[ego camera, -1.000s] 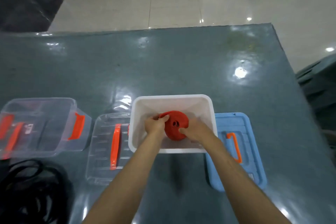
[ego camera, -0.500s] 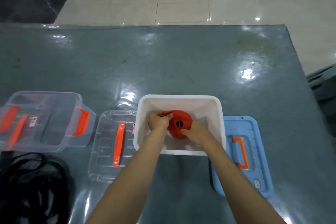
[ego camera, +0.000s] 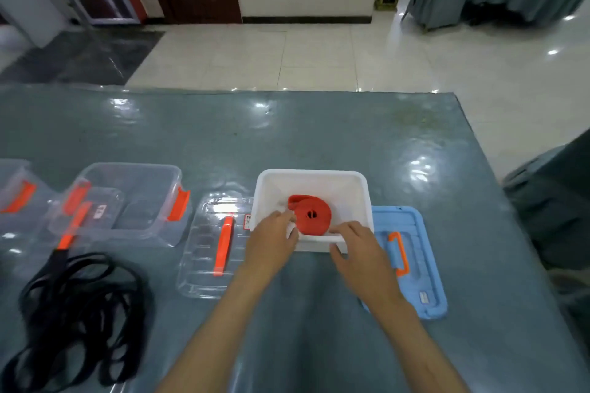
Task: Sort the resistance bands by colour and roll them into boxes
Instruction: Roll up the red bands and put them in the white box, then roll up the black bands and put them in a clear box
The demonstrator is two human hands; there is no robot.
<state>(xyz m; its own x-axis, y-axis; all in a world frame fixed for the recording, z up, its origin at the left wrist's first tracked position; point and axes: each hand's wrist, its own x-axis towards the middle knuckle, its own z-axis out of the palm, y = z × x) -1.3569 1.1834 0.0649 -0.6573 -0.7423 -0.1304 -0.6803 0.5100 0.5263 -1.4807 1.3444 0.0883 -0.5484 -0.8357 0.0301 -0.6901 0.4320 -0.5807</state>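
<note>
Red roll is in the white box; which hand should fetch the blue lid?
Right. The right hand rests at the white box front rim, directly beside the blue lid. The left hand sits on the far side, nearer the clear lid.

Red band roll [ego camera: 312, 215] in white box [ego camera: 360, 188]; hands at rim.

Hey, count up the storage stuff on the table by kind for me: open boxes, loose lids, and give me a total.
Open boxes: 2, the white box holding the rolled red band and the clear box
Loose lids: 2, the clear lid and the blue lid
Total: 4, not counting a partly cut-off clear container at the left edge.
</note>
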